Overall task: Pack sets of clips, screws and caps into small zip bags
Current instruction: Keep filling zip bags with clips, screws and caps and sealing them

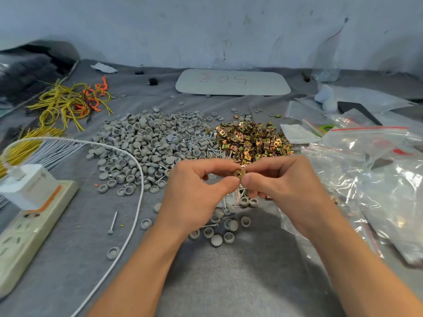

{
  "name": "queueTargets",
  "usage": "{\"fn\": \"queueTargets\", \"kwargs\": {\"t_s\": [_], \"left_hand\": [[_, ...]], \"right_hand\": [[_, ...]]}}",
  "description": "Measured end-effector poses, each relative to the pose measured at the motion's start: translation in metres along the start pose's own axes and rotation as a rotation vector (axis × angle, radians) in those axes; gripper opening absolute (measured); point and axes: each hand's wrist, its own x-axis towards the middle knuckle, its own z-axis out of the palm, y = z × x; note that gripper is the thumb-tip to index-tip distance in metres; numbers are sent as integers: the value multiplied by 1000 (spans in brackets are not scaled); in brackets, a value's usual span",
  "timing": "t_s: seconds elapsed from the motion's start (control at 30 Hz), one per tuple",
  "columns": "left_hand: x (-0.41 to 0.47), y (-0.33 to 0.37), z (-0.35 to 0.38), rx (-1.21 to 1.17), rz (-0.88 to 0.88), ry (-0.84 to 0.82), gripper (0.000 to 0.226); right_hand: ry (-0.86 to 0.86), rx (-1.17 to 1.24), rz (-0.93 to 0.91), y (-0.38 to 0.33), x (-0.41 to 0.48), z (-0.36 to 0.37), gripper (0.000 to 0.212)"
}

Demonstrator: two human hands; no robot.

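At the centre of the frame the left hand (201, 191) and right hand (279, 186) together pinched one brass clip (239, 173) between thumbs and forefingers, above loose grey caps (219, 234) on the cloth (229, 282), with the cap heap (142, 143) and clip pile (251, 140) beyond and zip bags (366, 156) at right.

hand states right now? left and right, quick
left hand: pinches the gold clip.
right hand: pinches the same gold clip from the other side.
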Motion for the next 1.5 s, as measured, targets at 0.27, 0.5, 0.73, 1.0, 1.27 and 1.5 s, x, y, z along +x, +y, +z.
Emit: {"fn": "queueTargets", "kwargs": {"t_s": [0.27, 0.5, 0.73, 1.0, 1.27, 1.5], "left_hand": [[2, -1, 0, -193, -120, -52, 19], [2, 3, -1, -420, -159, -123, 17], [3, 5, 0, -451, -192, -80, 19], [1, 5, 0, -453, -218, -43, 16], [2, 10, 0, -539, -314, -119, 12], [1, 9, -1, -342, -285, -59, 9]], "right_hand": [[42, 16, -53, 1, -1, 2, 23], [-97, 360, 240, -1, -1, 5, 22], [-87, 366, 278, -6, -2, 11, 23], [-73, 401, 329, -3, 2, 12, 15], [-60, 512, 340, 0, 7, 15, 4], [62, 108, 55, 7, 7, 18, 10]]}}
